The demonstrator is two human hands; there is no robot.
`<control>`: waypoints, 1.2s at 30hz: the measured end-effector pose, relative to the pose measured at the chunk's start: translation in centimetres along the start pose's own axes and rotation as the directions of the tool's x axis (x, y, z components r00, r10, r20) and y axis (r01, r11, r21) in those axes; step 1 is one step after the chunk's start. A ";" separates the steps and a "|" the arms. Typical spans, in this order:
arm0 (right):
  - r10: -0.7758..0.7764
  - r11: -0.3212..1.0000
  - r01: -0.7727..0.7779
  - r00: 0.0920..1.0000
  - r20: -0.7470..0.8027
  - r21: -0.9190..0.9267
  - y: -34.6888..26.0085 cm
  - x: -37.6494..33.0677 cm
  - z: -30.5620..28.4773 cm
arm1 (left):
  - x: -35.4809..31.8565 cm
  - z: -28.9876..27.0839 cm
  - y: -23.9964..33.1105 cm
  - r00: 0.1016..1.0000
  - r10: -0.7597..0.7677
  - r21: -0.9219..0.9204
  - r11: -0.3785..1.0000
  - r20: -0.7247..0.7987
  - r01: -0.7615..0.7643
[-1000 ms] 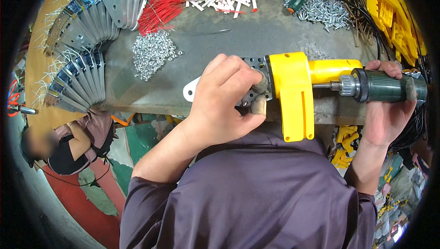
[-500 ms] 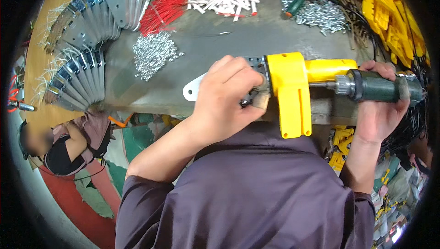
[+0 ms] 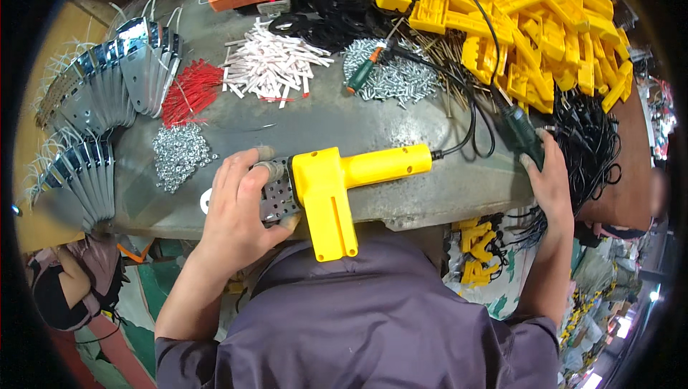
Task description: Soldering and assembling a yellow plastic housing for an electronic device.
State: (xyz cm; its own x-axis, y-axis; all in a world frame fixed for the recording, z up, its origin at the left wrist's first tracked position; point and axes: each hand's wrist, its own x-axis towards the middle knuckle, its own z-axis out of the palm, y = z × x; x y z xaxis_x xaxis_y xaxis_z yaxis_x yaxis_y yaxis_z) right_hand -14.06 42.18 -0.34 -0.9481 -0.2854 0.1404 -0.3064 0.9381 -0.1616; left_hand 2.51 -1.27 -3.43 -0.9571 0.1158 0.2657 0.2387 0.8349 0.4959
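Note:
A yellow plastic tool housing (image 3: 324, 203) with a straight handle (image 3: 387, 165) lies level over the bench's near edge. My left hand (image 3: 240, 199) is closed around the perforated metal guard (image 3: 278, 197) at its left end; a pale plate tip (image 3: 206, 200) shows past my knuckles. Some fingers of that hand wear pale covers. A black cord (image 3: 448, 151) runs out of the handle's right end. Over at the right, my right hand (image 3: 552, 181) grips the rear of a dark green electric screwdriver (image 3: 522, 135), its bit pointing away from me.
Metal plates with white wires (image 3: 86, 95) stand fanned at left. Nuts (image 3: 179, 156), red sleeves (image 3: 192, 92), white tubes (image 3: 269, 59) and screws (image 3: 398, 77) lie in piles, a hand screwdriver (image 3: 364, 74) among the screws. Yellow housings (image 3: 516, 23) heap at back right. Another person (image 3: 68, 281) is at lower left.
The electric screwdriver has come away from the yellow housing and swung to point away from me, at the right. My view has shifted right; my left hand still holds the guard.

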 end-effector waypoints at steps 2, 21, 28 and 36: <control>-0.092 0.995 0.088 0.990 -0.108 -0.037 -1.6 0.8 -0.6 | 0.0 -0.3 0.0 1.000 0.010 0.028 1.000 -0.028 -0.009; -0.681 0.703 0.712 0.676 -0.281 0.010 -28.8 15.4 -3.2 | -5.7 -1.3 -5.9 0.854 -0.395 -0.270 0.910 -0.340 0.314; -0.821 0.562 0.778 0.565 -0.076 -0.280 -34.4 26.8 0.9 | -4.9 -1.5 -6.5 0.840 -0.159 0.008 0.982 -0.519 0.191; -0.747 0.492 0.735 0.632 0.209 -0.466 -37.6 30.9 2.4 | -4.1 -2.0 -6.3 0.853 -0.154 -0.011 0.985 -0.499 0.172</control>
State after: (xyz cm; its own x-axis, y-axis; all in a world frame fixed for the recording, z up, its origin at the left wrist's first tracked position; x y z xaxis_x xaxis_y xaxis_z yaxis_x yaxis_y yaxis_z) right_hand -32.06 -2.38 7.74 -0.3879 -0.9217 0.0052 -0.8080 0.3427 0.4793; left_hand 5.27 -8.09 -5.95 -0.7713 -0.2981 0.5624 0.0725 0.8367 0.5429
